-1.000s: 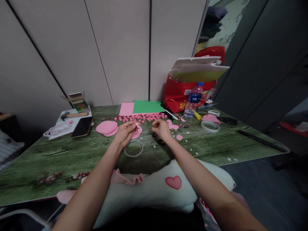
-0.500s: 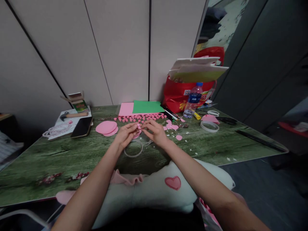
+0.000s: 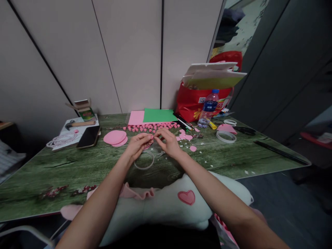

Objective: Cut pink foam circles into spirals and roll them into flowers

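Observation:
My left hand [image 3: 138, 144] pinches a small pink paper roll [image 3: 151, 137], curled up like a rosebud, between thumb and fingertips. Against its other side my right hand [image 3: 169, 142] has thumb and forefinger brought close together; the fingers partly hide the roll. Under the left hand, a pink paper circle [image 3: 146, 146] shows in part on the table. A roll of clear tape [image 3: 144, 168] lies just below the hands, and beside it scissors [image 3: 161, 153] lie half hidden by the right wrist. Behind the hands spread several small pink rolled buds [image 3: 141, 128].
Pink circles [image 3: 114, 137], a phone [image 3: 88, 137], a hammer [image 3: 81, 123] and a bead string [image 3: 61, 139] lie left. Green paper [image 3: 159, 115] lies at the back. Right are pink scraps [image 3: 185, 137], a bottle [image 3: 208, 110], a red bag [image 3: 188, 103] and white tape [image 3: 226, 136].
The small pink piece now looks more tightly curled, and its loose end no longer shows. My right fingertips have shifted slightly on it. Everything else on the table stays put.

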### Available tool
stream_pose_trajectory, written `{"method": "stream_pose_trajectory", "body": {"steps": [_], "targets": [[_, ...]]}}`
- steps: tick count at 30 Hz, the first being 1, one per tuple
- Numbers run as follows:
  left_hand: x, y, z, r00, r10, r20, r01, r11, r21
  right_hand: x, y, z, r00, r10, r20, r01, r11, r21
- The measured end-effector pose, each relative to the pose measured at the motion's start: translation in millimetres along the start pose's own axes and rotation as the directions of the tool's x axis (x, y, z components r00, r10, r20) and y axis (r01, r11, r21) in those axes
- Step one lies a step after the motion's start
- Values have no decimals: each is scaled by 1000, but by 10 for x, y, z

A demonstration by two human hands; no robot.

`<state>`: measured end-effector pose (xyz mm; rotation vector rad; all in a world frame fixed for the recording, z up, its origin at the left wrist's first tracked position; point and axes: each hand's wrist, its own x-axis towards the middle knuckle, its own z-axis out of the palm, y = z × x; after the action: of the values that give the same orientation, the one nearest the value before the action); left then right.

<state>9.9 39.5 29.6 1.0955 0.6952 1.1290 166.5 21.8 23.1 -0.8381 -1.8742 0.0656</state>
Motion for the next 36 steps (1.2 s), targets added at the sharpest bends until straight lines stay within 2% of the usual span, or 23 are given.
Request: {"method": "stream_pose_trajectory", "body": {"steps": [8, 16, 22, 26, 28, 36], "targets": [[0, -12, -3, 999, 18, -27, -16, 998, 63, -9, 8, 15, 998, 60, -20, -58, 994, 97], [22, -65, 3, 990, 81, -118, -70, 993, 97, -54, 47, 70, 999, -11, 48, 13, 999, -37], [20, -82, 15, 980, 138, -142, -104, 969, 222, -92, 95, 159, 1000, 27, 12, -26, 996, -80], [-8, -42, 30, 978, 177, -112, -123, 919, 376, -93, 120, 167, 999, 23, 31, -20, 998, -66], [-18, -30, 39, 975, 184, -122, -121, 908, 401, -88, 123, 164, 999, 20, 48, -18, 998, -57], [-7, -82, 33, 979, 74, -189, -15, 956, 294, -66, 98, 189, 992, 93, 84, -96, 995, 27]]}}
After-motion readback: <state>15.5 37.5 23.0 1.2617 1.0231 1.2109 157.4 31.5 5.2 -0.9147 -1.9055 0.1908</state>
